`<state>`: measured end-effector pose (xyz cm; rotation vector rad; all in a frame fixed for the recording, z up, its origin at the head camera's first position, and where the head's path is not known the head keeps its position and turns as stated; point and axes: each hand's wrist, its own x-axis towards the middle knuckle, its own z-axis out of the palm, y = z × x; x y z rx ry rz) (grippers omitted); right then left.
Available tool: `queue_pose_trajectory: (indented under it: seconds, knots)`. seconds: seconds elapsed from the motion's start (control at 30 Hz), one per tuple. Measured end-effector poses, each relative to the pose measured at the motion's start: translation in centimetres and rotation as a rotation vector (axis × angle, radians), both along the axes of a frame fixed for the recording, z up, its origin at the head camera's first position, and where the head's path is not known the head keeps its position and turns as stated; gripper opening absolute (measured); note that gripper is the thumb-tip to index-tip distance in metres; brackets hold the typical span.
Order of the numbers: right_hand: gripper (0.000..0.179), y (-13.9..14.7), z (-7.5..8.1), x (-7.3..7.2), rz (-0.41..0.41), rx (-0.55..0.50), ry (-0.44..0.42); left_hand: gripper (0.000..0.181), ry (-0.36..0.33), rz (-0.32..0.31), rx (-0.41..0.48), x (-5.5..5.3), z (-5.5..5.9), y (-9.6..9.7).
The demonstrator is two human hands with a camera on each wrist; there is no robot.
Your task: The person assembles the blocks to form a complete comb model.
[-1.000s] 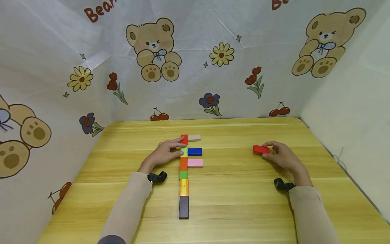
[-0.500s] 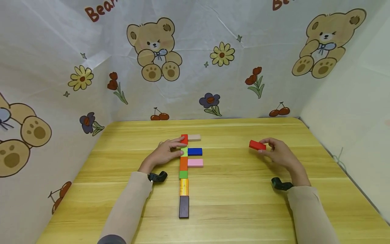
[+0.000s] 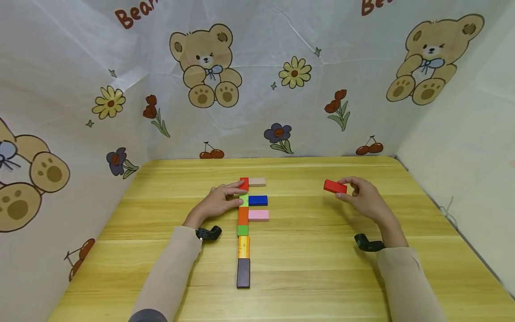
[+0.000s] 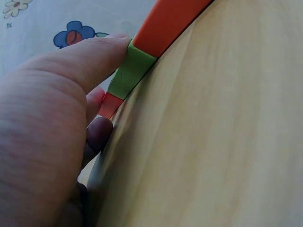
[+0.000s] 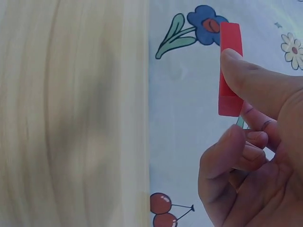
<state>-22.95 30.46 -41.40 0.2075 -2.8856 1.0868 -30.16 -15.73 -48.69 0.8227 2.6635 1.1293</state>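
My right hand (image 3: 364, 199) pinches a red block (image 3: 335, 186) between thumb and fingers, raised above the right side of the table; the right wrist view shows the thumb flat along this red block (image 5: 230, 35). At the upper end of a row of blocks, my left hand (image 3: 217, 201) rests its fingers on a red block (image 3: 244, 183) and its thumb against a light green block (image 3: 244, 200). In the left wrist view the thumb touches the green block (image 4: 132, 71), below an orange block (image 4: 168, 23).
Down the row follow orange (image 3: 243, 216), green (image 3: 243, 230), yellow (image 3: 243, 247) and dark brown (image 3: 243, 273) blocks. Beige (image 3: 257, 182), blue (image 3: 258, 200) and pink (image 3: 259, 215) blocks stick out rightward from it. A bear-printed cloth (image 3: 249, 129) hangs behind the wooden table (image 3: 297, 277).
My right hand has lifted the red block and carried it up the view and a little to the left. The left hand and the row have stayed in place.
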Motion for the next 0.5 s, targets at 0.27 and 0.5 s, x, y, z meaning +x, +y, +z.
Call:
queue_pose_trajectory:
  seconds: [0.27, 0.5]
  knots:
    - [0.043, -1.6, 1.2, 0.5, -0.009, -0.022, 0.049, 0.04, 0.008, 0.005, -0.016, 0.0, 0.0, 0.0]
    - [0.042, -2.8, 1.5, 0.6, 0.004, -0.07, 0.053, 0.04, 0.008, 0.009, -0.016, 0.0, -0.1, 0.0]
